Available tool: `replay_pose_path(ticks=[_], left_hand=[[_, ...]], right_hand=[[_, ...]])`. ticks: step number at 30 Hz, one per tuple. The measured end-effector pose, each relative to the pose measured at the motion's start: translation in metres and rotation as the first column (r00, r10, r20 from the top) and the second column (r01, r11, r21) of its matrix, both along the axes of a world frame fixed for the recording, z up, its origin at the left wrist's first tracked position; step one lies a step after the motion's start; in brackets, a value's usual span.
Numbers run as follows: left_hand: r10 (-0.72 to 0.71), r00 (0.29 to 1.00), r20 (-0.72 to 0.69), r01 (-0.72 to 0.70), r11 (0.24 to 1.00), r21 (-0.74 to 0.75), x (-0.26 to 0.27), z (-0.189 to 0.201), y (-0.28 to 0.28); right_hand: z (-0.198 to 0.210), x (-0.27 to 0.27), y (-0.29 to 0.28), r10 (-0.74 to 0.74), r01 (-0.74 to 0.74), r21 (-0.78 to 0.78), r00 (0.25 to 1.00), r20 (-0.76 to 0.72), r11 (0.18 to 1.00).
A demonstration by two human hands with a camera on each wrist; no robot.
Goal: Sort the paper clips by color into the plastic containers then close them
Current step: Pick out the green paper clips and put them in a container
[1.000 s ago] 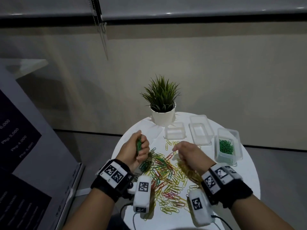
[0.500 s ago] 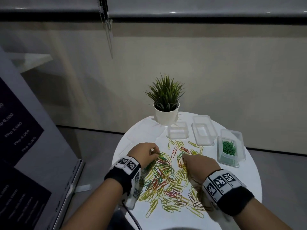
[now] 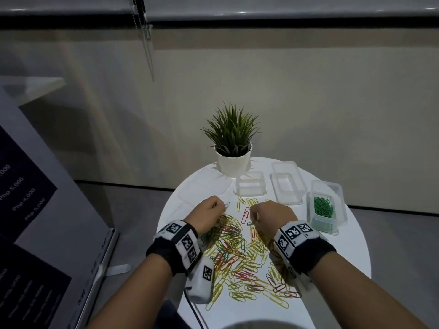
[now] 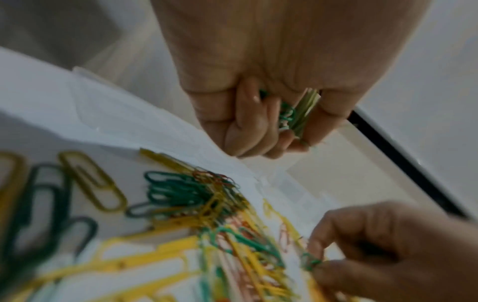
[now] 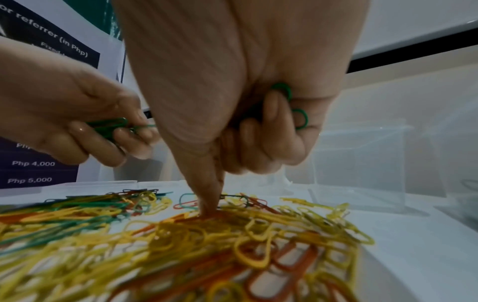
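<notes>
A heap of yellow, red and green paper clips [image 3: 240,260] covers the middle of the round white table [image 3: 356,276]. My left hand [image 3: 210,216] hovers at the heap's far left edge, its curled fingers holding a bunch of green clips [image 4: 288,114]. My right hand [image 3: 266,214] is over the heap's far right; its curled fingers keep green clips [image 5: 292,106] in the palm while its thumb [image 5: 209,190] presses down into the heap. A clear container with green clips [image 3: 324,210] stands at the right. Two clear containers [image 3: 250,186] [image 3: 287,184], nothing visible in them, stand behind the heap.
A potted green plant [image 3: 234,148] in a white pot stands at the table's far edge. A dark sign with prices [image 3: 21,198] leans on the floor at the left. Flat clear lids [image 3: 187,200] lie on the table left of the hands.
Both hands came down from raised positions onto the heap. The left hand moved right and forward to the heap's far edge; the right hand shifted forward over it.
</notes>
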State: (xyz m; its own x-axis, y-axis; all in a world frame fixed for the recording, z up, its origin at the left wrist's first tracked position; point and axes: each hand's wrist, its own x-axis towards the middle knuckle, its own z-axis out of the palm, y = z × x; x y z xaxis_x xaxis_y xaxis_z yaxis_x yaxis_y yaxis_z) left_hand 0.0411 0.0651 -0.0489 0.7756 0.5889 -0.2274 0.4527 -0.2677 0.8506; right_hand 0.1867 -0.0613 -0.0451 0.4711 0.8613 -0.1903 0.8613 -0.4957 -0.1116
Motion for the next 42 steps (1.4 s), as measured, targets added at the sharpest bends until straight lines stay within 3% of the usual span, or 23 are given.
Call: replay_pose_path(ticks=[2, 3, 6, 8, 10, 11, 12, 14, 15, 16, 17, 18, 20, 21, 23, 26, 30, 32, 34, 36, 38, 40, 42], left_hand=[[0.115, 0.992, 0.054, -0.098, 0.963, -0.251, -0.004, 0.006, -0.003], [0.184, 0.978, 0.1, -0.125, 0.898, -0.422, -0.008, 0.007, -0.004], [0.348, 0.901, 0.261, -0.024, 0.638, -0.769, -0.019, 0.009, -0.007], [0.405, 0.869, 0.284, 0.014, 0.553, -0.833, -0.024, 0.01, -0.008], [0.422, 0.865, 0.269, -0.012, 0.554, -0.832, -0.027, 0.009, -0.008], [0.416, 0.874, 0.252, -0.046, 0.586, -0.809, -0.028, 0.009, -0.008], [0.403, 0.885, 0.234, -0.079, 0.625, -0.777, -0.029, 0.008, -0.008], [0.376, 0.903, 0.21, -0.112, 0.675, -0.73, -0.03, 0.005, -0.007], [0.369, 0.907, 0.202, -0.117, 0.683, -0.721, -0.031, 0.005, -0.007], [0.369, 0.908, 0.199, -0.121, 0.685, -0.719, -0.032, 0.004, -0.007], [0.374, 0.906, 0.2, -0.124, 0.685, -0.718, -0.032, 0.003, -0.007], [0.384, 0.899, 0.209, -0.125, 0.684, -0.719, -0.033, 0.002, -0.006], [0.403, 0.883, 0.24, -0.11, 0.675, -0.73, -0.035, 0.001, -0.004], [0.406, 0.876, 0.259, -0.094, 0.671, -0.735, -0.035, 0.001, -0.003], [0.402, 0.865, 0.3, -0.054, 0.669, -0.742, -0.036, 0.001, -0.002], [0.405, 0.838, 0.366, 0.036, 0.627, -0.778, -0.036, 0.007, -0.005], [0.436, 0.798, 0.415, 0.162, 0.508, -0.846, -0.03, 0.012, -0.008], [0.438, 0.825, 0.358, 0.084, 0.531, -0.843, -0.023, 0.011, -0.007], [0.427, 0.867, 0.258, -0.069, 0.615, -0.786, -0.017, 0.008, -0.003], [0.372, 0.915, 0.155, -0.221, 0.784, -0.58, -0.013, 0.008, 0.005], [0.241, 0.971, -0.012, -0.24, 0.963, -0.119, -0.011, 0.006, 0.015], [0.121, 0.971, -0.204, -0.067, 0.965, 0.254, -0.007, 0.004, 0.023], [0.035, 0.947, -0.318, 0.093, 0.92, 0.38, 0.0, 0.002, 0.025]], right_hand=[[-0.001, 0.0, 0.001, 0.009, -0.009, -0.008, 1.0, -0.002, 1.0], [-0.002, 0.001, -0.001, -0.015, 0.016, 0.007, 0.999, -0.04, 1.0], [0.001, 0.003, -0.007, -0.124, 0.214, 0.182, 0.903, -0.411, 0.96], [0.007, 0.003, -0.011, -0.139, 0.414, 0.247, 0.707, -0.693, 0.876], [0.011, 0.0, -0.013, -0.053, 0.61, 0.169, 0.329, -0.943, 0.774], [0.012, -0.001, -0.013, 0.007, 0.661, 0.095, 0.135, -0.991, 0.745], [0.013, -0.002, -0.013, 0.051, 0.674, 0.041, 0.005, -0.999, 0.737], [0.013, -0.007, -0.011, 0.068, 0.666, -0.013, -0.096, -0.993, 0.746], [0.013, -0.01, -0.009, 0.051, 0.654, -0.02, -0.088, -0.995, 0.756], [0.011, -0.014, -0.008, 0.019, 0.635, -0.003, -0.027, -0.999, 0.773], [0.01, -0.018, -0.006, -0.024, 0.594, 0.045, 0.108, -0.994, 0.803], [0.007, -0.021, -0.004, -0.069, 0.522, 0.106, 0.305, -0.95, 0.846], [0.0, -0.026, 0.003, -0.11, 0.327, 0.183, 0.703, -0.703, 0.927], [-0.002, -0.028, 0.005, -0.106, 0.246, 0.175, 0.817, -0.567, 0.953], [-0.003, -0.034, 0.012, -0.096, 0.157, 0.128, 0.916, -0.389, 0.979], [-0.01, -0.037, 0.02, -0.088, 0.099, 0.028, 0.962, -0.26, 0.995], [-0.013, -0.023, 0.02, -0.133, 0.124, -0.051, 0.955, -0.264, 0.991], [-0.01, -0.017, 0.018, -0.147, 0.122, -0.1, 0.944, -0.297, 0.987], [-0.005, -0.012, 0.014, -0.157, 0.125, -0.119, 0.936, -0.315, 0.985], [0.0, -0.006, 0.01, -0.181, 0.152, -0.107, 0.914, -0.363, 0.983], [0.007, -0.001, 0.003, -0.191, 0.165, -0.101, 0.905, -0.38, 0.981], [0.011, 0.006, -0.003, -0.217, 0.197, -0.092, 0.895, -0.388, 0.976], [0.013, 0.012, -0.008, -0.252, 0.255, -0.054, 0.855, -0.453, 0.965]])
